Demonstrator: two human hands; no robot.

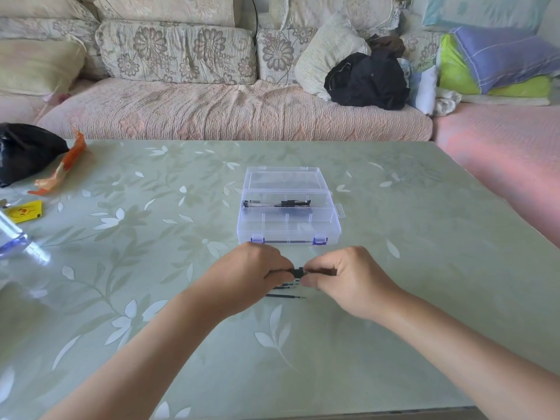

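A clear plastic organiser box point(289, 228) with blue latches lies open in the middle of the table, its lid tipped back. Assembled black and clear pens point(281, 203) lie in its rear compartment. Just in front of the box, my left hand point(257, 272) and my right hand point(345, 277) meet, both pinching the same small black pen point(298, 272) from either end. Under my hands, thin black pen refills point(286, 296) lie loose on the table.
The green leaf-patterned table point(424, 268) has a black bag point(24, 153), an orange wrapper point(65, 165), a yellow packet point(25, 211) and a clear object point(15, 237) at its left edge. A sofa point(212, 110) with cushions and folded bedding runs behind.
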